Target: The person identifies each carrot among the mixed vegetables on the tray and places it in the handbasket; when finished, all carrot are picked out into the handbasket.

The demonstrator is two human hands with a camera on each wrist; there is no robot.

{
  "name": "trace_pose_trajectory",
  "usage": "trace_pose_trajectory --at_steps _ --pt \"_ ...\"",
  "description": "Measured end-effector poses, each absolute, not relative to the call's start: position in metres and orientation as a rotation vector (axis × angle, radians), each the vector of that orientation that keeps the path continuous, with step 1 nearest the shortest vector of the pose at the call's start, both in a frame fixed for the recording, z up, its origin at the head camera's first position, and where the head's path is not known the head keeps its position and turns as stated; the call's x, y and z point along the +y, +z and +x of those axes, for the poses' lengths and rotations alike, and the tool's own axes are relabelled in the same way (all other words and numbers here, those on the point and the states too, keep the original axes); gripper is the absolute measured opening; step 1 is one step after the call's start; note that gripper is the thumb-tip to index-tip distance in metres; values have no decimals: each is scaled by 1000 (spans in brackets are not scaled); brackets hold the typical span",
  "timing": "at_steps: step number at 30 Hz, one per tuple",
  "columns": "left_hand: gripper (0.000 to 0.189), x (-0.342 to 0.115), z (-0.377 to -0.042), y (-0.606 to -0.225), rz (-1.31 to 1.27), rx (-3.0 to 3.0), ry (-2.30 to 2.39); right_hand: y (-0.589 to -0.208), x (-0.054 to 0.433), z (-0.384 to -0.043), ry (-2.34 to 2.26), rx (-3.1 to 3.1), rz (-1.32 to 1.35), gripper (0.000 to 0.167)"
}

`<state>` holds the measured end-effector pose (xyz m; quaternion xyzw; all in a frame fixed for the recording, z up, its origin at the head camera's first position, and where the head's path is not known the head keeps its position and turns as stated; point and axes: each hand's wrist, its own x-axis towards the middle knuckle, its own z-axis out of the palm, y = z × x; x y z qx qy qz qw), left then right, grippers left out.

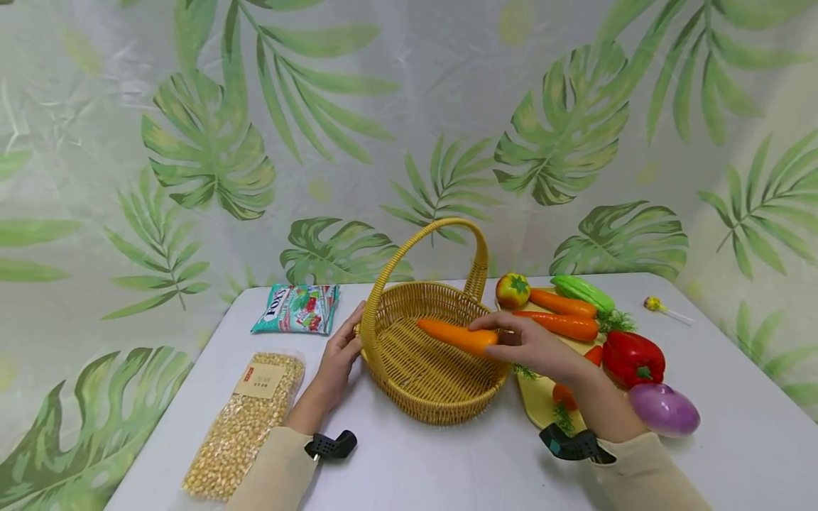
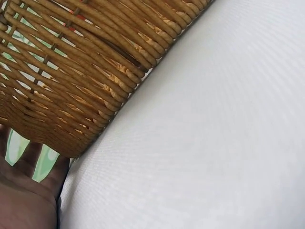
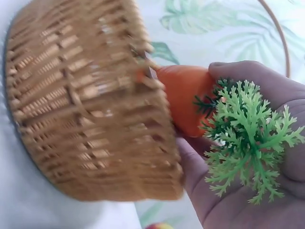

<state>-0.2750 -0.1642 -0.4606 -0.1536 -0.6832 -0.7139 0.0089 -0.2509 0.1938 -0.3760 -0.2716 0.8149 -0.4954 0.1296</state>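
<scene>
My right hand [image 1: 537,348] holds an orange toy carrot [image 1: 452,335] by its thick end, over the inside of a yellow-brown wicker basket [image 1: 434,413]. The carrot's tip points left. In the right wrist view, thumb and fingers pinch the carrot close to the rim, and its green leafy top [image 3: 252,143] lies against the palm. My left hand [image 1: 334,365] rests against the basket's left side with fingers extended; the left wrist view shows the fingers at the woven wall [image 2: 71,86]. The basket stands upright with its tall handle raised, and nothing shows lying on its floor.
Right of the basket, a yellow tray [image 1: 533,404] bears several carrots. Around it are a green vegetable [image 1: 583,292], a red-yellow fruit [image 1: 513,291], red pepper [image 1: 633,358], purple vegetable [image 1: 664,409] and lollipop [image 1: 653,304]. Left are a candy bag [image 1: 297,309] and corn kernels pack [image 1: 239,440].
</scene>
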Motion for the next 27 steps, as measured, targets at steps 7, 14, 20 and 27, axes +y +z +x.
trace_pose_trajectory --at_steps 7,14,20,27 --pt "52 -164 -277 -463 -464 -2146 -2230 -377 177 -248 -1393 2405 -801 34" --pt "51 -165 -277 -463 -469 -2153 -2216 -376 166 -249 -1355 2446 -787 35" --pt "50 -166 -276 -464 -451 -2157 -2222 -379 153 -256 -1307 2390 -861 32" --pt "50 -165 -277 -462 -459 -2175 -2210 -382 142 -261 -1239 2402 -903 31"
